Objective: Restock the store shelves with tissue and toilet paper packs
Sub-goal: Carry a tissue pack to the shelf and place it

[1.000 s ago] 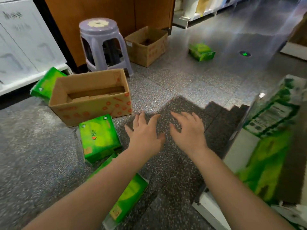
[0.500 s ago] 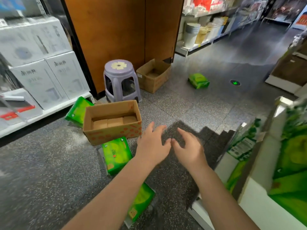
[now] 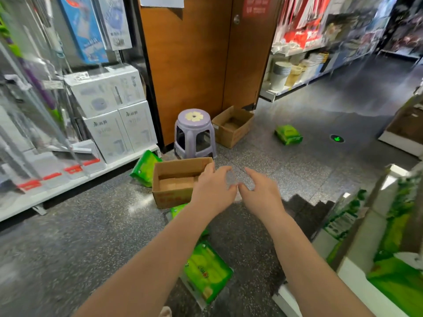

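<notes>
Several green tissue packs lie on the speckled floor. One pack [image 3: 207, 272] lies below my left forearm, another [image 3: 178, 209] peeks out under my left wrist, a third [image 3: 144, 168] leans by the left shelf, and a fourth [image 3: 288, 134] sits far off to the right. My left hand [image 3: 214, 191] and my right hand [image 3: 259, 193] hover side by side in mid-air, fingers relaxed, holding nothing. The left hand overlaps the right end of an open cardboard box [image 3: 177, 181]. Green packs [image 3: 398, 227] fill the white shelf [image 3: 357, 282] at my right.
A purple plastic stool [image 3: 194, 133] stands behind the box, with a second open carton [image 3: 232, 125] beside it against the wooden door. White appliance boxes [image 3: 114, 115] fill the low shelf at left. An aisle runs off to the far right.
The view has tilted up and pulled back, showing more of the shelves and door. Both hands rose with it and stay empty, close together.
</notes>
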